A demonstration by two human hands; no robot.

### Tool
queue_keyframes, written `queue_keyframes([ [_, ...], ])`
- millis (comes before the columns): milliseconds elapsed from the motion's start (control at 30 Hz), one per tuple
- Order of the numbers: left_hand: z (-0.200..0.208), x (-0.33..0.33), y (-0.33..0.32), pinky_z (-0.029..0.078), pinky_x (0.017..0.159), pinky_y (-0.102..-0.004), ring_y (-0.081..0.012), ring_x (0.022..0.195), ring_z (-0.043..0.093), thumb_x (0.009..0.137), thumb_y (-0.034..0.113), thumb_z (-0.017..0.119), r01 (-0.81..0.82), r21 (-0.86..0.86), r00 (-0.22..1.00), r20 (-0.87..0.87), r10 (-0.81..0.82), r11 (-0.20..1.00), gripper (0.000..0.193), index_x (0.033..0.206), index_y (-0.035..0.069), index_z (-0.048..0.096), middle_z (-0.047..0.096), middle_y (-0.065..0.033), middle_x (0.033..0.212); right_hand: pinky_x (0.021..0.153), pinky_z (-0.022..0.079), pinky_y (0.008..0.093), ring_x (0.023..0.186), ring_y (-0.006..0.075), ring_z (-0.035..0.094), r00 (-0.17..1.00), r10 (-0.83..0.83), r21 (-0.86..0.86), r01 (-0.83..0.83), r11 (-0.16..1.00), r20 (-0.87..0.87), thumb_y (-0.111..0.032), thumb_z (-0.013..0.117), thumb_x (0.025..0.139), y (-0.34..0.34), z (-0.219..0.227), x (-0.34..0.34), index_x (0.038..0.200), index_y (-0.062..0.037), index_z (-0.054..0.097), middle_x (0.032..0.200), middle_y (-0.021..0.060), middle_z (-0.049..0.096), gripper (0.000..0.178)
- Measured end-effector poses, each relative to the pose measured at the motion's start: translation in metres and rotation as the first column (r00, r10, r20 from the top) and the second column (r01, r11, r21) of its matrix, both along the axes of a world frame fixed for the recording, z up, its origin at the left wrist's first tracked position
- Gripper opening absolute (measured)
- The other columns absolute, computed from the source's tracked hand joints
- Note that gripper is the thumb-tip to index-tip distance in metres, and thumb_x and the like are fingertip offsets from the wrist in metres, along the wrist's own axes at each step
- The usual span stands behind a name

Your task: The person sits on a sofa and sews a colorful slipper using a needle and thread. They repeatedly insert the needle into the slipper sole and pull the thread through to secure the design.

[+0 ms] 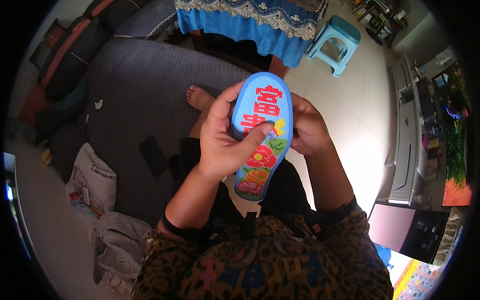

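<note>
A light blue embroidered shoe insole (261, 156) is held up in front of my body, its wide end pointing away from me. Its face carries red stitched characters, a yellow motif, green leaves and red, orange and pink flowers, inside a darker blue border. My left hand (223, 136) grips it from the left side, thumb lying across the middle of the face and fingers curled behind. At the right edge, my right hand (307, 126) also holds the insole; its fingertips are partly hidden behind it.
A dark grey quilted sofa (125, 90) stretches along the left, with a dark phone-like object (152, 159), a printed white pouch (92, 180) and a grey bag (120, 242). Ahead are a table with a blue lace-edged cloth (245, 25) and a teal stool (337, 40). A white cabinet (407, 135) stands right.
</note>
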State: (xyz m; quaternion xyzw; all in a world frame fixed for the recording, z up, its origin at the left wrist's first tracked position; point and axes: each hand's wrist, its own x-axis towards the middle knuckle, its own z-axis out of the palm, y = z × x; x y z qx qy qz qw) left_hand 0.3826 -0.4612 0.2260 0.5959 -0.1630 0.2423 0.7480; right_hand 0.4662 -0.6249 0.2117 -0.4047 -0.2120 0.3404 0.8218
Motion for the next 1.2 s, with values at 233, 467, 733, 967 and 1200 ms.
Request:
queue_keyframes([
  [233, -0.019, 0.009, 0.003, 0.05, 0.091, -0.0293, -0.0109, 0.103, 0.058, 0.084, 0.001, 0.072, 0.056, -0.039, 0.974, -0.218, -0.063, 0.998, 0.057, 0.135, 0.004, 0.047, 0.06, -0.0045, 0.114, 0.063, 0.05, 0.0243, 0.073, 0.0125, 0.063, 0.984, -0.173, -0.173, 0.177, 0.969, 0.043, 0.0, 0.057, 0.087, 0.001, -0.001, -0.004, 0.119, 0.0009, 0.057, 0.09, 0.0066, 0.066, 0.032],
  [467, -0.025, 0.013, 0.001, 0.049, 0.092, -0.0286, -0.0111, 0.105, 0.058, 0.085, 0.002, 0.071, 0.101, -0.019, 0.937, -0.333, -0.102, 0.995, 0.056, 0.135, 0.005, 0.047, 0.06, -0.0038, 0.115, 0.072, 0.048, 0.0242, 0.08, 0.0127, 0.06, 0.96, -0.245, -0.362, 0.277, 0.89, 0.134, 0.003, 0.059, 0.085, -0.008, -0.003, 0.001, 0.1, 0.0035, 0.067, 0.089, 0.0065, 0.066, 0.017],
  [733, -0.022, 0.024, 0.001, 0.049, 0.091, -0.0297, -0.0132, 0.104, 0.059, 0.086, 0.006, 0.071, 0.071, 0.222, 0.984, -0.177, -0.032, 0.972, 0.053, 0.134, 0.003, 0.048, 0.062, -0.0068, 0.113, 0.081, 0.054, 0.0347, 0.091, 0.0211, 0.065, 0.905, -0.379, -0.017, 0.389, 0.921, 0.191, -0.002, 0.053, 0.093, -0.031, -0.02, -0.009, 0.118, 0.001, 0.058, 0.111, 0.0122, 0.065, 0.025],
  [967, -0.035, 0.036, 0.025, 0.056, 0.074, -0.0305, -0.0154, 0.086, 0.067, 0.091, 0.014, 0.068, 0.099, -0.263, 0.821, -0.523, -0.228, 0.96, 0.04, 0.123, 0.0, 0.05, 0.066, -0.0088, 0.101, 0.085, 0.053, 0.0385, 0.095, 0.0305, 0.066, 0.745, 0.201, -0.771, 0.618, 0.15, 0.636, -0.028, 0.07, 0.087, -0.109, -0.178, 0.003, 0.107, -0.007, 0.068, 0.104, 0.0164, 0.068, 0.029],
  [1200, -0.042, 0.036, 0.037, 0.057, 0.067, -0.0324, -0.0181, 0.077, 0.068, 0.09, 0.013, 0.068, 0.004, -0.392, 0.74, -0.618, -0.267, 0.92, 0.037, 0.119, -0.002, 0.052, 0.068, -0.0102, 0.093, 0.089, 0.049, 0.0461, 0.102, 0.0392, 0.062, 0.584, 0.649, -0.873, 0.324, 0.364, 0.487, -0.048, 0.059, 0.089, -0.104, -0.229, -0.05, 0.103, -0.0057, 0.07, 0.105, 0.02, 0.067, 0.046],
])
